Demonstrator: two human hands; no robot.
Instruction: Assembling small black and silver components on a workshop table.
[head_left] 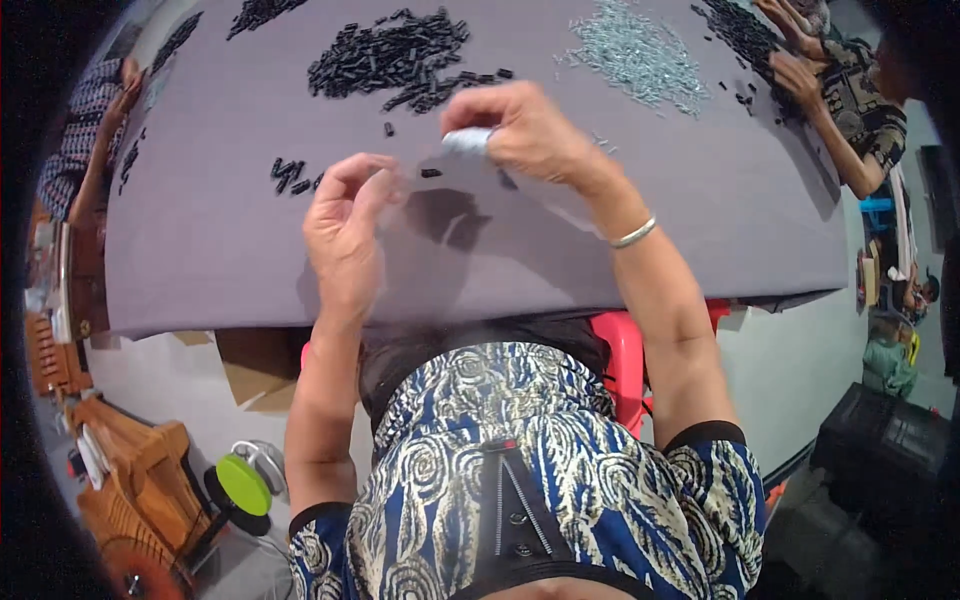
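My right hand (525,130) is raised over the purple-grey tablecloth, its fingers closed around a bunch of small pale silvery pieces (466,140). Facing it, my left hand (345,225) has its fingers curled and thumb and fingertips brought together; what is between them, if anything, is blurred. One short black cylindrical piece (430,173) lies on the cloth between my hands, and another black piece (389,130) sits a little farther off. Beside my left hand is a small group of black pieces (290,175), partly hidden by the fingers.
A large black heap (390,60) lies far centre, with a pale silvery heap (640,60) to its right. At the right edge a person's hands (795,80) are over more black pieces; another person's arm (95,160) rests at the left. A pink chair (625,370) is under me.
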